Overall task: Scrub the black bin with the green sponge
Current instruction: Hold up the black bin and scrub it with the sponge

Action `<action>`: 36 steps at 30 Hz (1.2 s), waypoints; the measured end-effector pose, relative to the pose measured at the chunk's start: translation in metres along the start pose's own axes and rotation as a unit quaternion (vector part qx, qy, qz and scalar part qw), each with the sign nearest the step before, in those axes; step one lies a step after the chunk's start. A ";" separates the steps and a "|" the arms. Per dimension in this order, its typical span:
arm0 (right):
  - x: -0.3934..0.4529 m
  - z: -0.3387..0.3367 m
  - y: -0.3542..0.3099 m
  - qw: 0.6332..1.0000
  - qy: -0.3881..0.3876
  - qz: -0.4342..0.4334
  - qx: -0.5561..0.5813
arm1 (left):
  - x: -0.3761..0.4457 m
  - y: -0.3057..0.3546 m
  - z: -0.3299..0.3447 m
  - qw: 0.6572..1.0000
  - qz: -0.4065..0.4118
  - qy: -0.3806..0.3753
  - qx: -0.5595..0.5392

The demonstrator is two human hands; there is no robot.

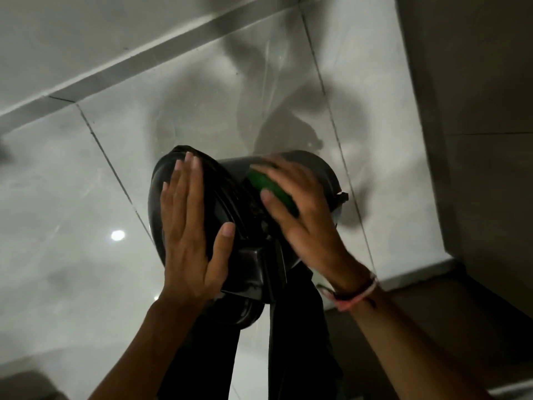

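The black bin (248, 267) is held up in front of me above the floor, tipped on its side, with its round lid hanging open to the left. My left hand (191, 226) lies flat with spread fingers on the lid, thumb hooked at the hinge. My right hand (300, 215) presses the green sponge (272, 188) against the bin's curved body. Only a strip of the sponge shows under the fingers. A pink and red thread band circles my right wrist.
Glossy pale grey floor tiles (86, 197) spread below, wet and reflecting a ceiling light. A raised tiled step (121, 64) runs across the top left. A dark brown wall or door (476, 140) stands at the right. My dark trouser legs (294, 342) show under the bin.
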State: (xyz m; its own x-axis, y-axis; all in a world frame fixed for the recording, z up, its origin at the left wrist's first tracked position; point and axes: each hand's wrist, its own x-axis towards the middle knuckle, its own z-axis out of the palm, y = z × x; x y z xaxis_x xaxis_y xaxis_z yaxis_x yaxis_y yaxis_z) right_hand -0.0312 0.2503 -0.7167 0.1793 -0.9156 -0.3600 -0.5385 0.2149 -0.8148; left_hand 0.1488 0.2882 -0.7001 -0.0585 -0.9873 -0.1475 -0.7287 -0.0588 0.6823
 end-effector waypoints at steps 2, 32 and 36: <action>-0.035 0.002 0.012 0.999 -0.004 -0.035 -0.003 | -0.006 -0.003 -0.001 0.999 0.024 -0.025 -0.005; 0.091 0.001 0.041 0.970 -0.177 0.168 -0.002 | -0.012 -0.023 0.000 0.992 0.100 -0.080 0.004; 0.006 0.024 -0.005 0.998 -0.052 0.004 -0.042 | -0.032 -0.033 -0.008 0.993 0.076 -0.088 0.004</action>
State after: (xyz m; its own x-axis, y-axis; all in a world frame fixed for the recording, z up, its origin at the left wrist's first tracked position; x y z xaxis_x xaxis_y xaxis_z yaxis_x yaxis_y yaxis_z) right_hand -0.0078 0.2524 -0.7257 0.2565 -0.8732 -0.4144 -0.6070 0.1881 -0.7721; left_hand 0.1804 0.3206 -0.7118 -0.2858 -0.9437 -0.1664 -0.7078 0.0908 0.7005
